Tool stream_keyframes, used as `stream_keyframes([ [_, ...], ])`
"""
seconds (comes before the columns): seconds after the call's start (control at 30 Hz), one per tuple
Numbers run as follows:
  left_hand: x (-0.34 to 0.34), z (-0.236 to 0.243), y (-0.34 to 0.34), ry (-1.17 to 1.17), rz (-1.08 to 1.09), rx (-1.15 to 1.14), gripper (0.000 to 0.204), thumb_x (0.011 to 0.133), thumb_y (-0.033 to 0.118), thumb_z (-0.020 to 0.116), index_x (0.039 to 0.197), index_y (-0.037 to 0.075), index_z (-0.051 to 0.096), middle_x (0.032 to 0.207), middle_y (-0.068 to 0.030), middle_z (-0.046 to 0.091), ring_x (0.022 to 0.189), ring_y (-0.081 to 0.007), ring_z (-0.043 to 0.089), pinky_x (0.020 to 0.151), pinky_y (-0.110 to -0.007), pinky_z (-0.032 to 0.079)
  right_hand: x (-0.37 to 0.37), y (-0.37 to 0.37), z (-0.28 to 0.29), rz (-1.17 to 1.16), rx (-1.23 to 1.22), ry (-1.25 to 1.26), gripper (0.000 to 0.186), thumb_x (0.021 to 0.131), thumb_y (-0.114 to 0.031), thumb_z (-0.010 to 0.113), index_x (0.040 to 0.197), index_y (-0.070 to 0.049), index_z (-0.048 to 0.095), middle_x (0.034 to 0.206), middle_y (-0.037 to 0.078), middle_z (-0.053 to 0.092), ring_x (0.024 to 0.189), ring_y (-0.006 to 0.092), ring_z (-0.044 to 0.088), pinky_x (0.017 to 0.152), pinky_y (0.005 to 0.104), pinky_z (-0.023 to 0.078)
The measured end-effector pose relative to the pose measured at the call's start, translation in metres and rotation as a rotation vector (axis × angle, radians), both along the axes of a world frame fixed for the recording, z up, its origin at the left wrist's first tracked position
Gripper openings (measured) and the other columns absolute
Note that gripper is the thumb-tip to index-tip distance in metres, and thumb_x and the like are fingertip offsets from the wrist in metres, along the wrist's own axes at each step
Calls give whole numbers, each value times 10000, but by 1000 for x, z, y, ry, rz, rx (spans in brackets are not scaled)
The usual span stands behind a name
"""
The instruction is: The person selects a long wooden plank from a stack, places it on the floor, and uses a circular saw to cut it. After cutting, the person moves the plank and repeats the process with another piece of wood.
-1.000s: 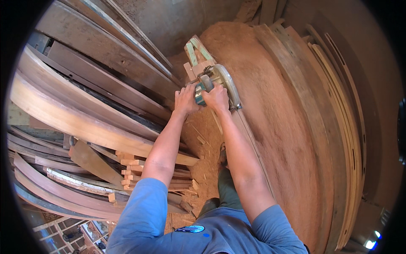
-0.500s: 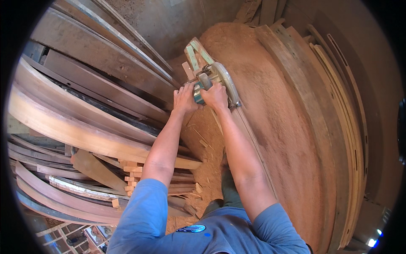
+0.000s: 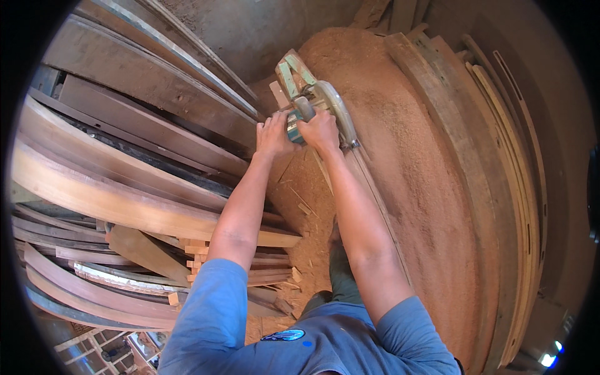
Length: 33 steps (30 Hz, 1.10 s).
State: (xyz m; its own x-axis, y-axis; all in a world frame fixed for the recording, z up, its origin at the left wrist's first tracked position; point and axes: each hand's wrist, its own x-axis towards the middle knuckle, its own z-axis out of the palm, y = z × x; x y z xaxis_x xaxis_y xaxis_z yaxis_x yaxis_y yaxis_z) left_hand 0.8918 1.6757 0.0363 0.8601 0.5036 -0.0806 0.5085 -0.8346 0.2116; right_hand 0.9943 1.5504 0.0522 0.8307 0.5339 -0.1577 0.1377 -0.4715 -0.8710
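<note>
In the head view, both hands are on a circular saw [image 3: 332, 106] with a teal motor housing and pale metal guard. My left hand [image 3: 272, 136] has its fingers bent over the housing's left side. My right hand [image 3: 319, 130] is wrapped round the saw at its grey handle. The saw rests on a long narrow board [image 3: 369, 187] that runs back along the right of my right arm; its underside is hidden. Just beyond the saw stands a pale green wooden frame [image 3: 285, 78], with a small pinkish wood piece [image 3: 279, 95] at its left.
Long curved planks [image 3: 106, 181] fill the left, above stacked short battens [image 3: 197, 256]. A broad mound of sawdust [image 3: 412, 181] lies to the right, bordered by more leaning boards [image 3: 512, 206]. A concrete wall [image 3: 262, 31] is at the far end. Wood scraps [image 3: 304, 208] litter the floor.
The saw and both my hands have edged forward, away from my body and along the board. Both hands keep the same hold.
</note>
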Motion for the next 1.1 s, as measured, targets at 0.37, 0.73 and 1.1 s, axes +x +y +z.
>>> stream_keyframes([
  [0.37, 8, 5, 25, -29, -35, 11, 1110, 546, 415, 983, 1505, 183, 475, 1411, -60, 601, 1327, -279, 560, 1046, -478, 401, 6, 24, 9, -38, 8, -36, 431, 790, -314, 745, 1088, -3, 751, 1049, 303, 737, 1048, 464, 707, 943, 527, 572],
  [0.73, 18, 8, 55, -32, -52, -62, 1094, 550, 344, 984, 1503, 164, 478, 1434, -65, 597, 1349, -284, 556, 1078, -480, 409, 17, 49, 16, -27, -16, 39, 503, 797, -321, 739, 1193, -12, 737, 1113, 293, 734, 1088, 438, 711, 976, 507, 575],
  [1.1, 31, 12, 85, -26, -65, -51, 1074, 549, 327, 980, 1481, 98, 498, 1396, -112, 639, 1301, -312, 604, 1050, -464, 472, 25, 75, 30, -70, 15, 51, 509, 771, -296, 743, 1183, 3, 739, 1123, 309, 725, 1106, 450, 698, 997, 507, 563],
])
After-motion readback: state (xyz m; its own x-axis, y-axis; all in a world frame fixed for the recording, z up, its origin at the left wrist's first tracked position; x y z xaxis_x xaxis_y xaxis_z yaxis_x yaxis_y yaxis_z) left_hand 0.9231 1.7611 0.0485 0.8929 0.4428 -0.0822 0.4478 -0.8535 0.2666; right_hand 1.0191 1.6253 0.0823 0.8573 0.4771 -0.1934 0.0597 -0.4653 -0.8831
